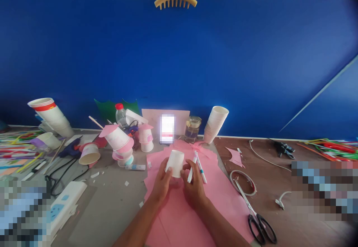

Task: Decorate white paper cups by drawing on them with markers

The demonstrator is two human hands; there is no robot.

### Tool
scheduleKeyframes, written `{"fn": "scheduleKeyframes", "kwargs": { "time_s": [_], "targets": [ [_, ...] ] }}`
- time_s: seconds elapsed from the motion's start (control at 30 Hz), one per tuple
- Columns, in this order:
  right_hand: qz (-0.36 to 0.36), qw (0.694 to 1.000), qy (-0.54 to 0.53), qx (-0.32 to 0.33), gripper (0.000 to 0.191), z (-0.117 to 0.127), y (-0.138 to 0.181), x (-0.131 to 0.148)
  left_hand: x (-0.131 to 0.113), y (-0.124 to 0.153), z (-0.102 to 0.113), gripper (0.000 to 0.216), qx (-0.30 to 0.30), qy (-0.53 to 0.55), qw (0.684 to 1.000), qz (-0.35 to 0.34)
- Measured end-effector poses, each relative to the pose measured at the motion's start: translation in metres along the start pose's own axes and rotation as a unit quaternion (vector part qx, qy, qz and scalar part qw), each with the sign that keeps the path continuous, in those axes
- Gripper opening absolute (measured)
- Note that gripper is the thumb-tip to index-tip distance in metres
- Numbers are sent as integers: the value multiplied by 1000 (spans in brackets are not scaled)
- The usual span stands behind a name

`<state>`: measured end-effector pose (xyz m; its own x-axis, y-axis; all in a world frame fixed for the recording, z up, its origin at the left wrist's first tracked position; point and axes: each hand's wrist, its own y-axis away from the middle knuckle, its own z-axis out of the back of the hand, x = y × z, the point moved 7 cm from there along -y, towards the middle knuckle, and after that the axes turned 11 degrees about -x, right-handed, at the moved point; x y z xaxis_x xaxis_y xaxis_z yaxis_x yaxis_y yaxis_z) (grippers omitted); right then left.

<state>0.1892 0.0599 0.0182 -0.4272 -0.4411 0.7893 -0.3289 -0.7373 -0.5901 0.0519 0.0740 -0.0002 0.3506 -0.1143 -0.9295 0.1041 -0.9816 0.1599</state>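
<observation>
A white paper cup [176,163] is tilted, its wide end toward the top, above a pile of pink paper [179,221]. My left hand [162,183] is closed around the cup's left side, thumb in front. My right hand [195,185] has its thumb and fingertips at the cup's lower right side. Two white markers are beside the right hand; one marker [201,168] lies on the pink paper. The other marker [190,175] passes behind the right fingers, and I cannot tell whether they grip it.
Pink-trimmed cup models [119,139], a lit phone [167,128], a glass jar [192,129] and a cup stack [216,124] stand behind. Scissors [253,211] and a tape roll [242,183] lie right. A power strip [67,206] and a glue gun [71,148] are left.
</observation>
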Motion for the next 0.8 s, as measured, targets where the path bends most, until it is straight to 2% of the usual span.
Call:
{"fn": "scheduleKeyframes", "kwargs": {
  "time_s": [0.1,0.2,0.33,0.47,0.57,0.67,0.73,0.8],
  "targets": [
    [11,999,-43,-15,30,2,-1,3,6,-3,0,52,-3,54,998,27],
    [56,992,-105,-46,34,12,-3,13,7,-7,1,45,-30,120,992,35],
    [104,988,-110,-31,36,18,-2,31,14,-11,3,39,-73,168,979,92],
    [124,984,-127,12,26,15,6,49,12,-10,-2,30,-31,175,981,77],
    [111,980,-162,28,15,12,11,55,7,-8,-3,24,-7,161,986,43],
    [73,984,-157,33,22,9,14,51,2,-5,-7,24,20,145,989,26],
    [75,987,-137,29,31,9,14,49,-2,-4,-9,25,30,141,989,17],
    [83,988,-131,28,31,8,14,48,-3,-5,-8,26,25,148,989,12]
  ]
}}
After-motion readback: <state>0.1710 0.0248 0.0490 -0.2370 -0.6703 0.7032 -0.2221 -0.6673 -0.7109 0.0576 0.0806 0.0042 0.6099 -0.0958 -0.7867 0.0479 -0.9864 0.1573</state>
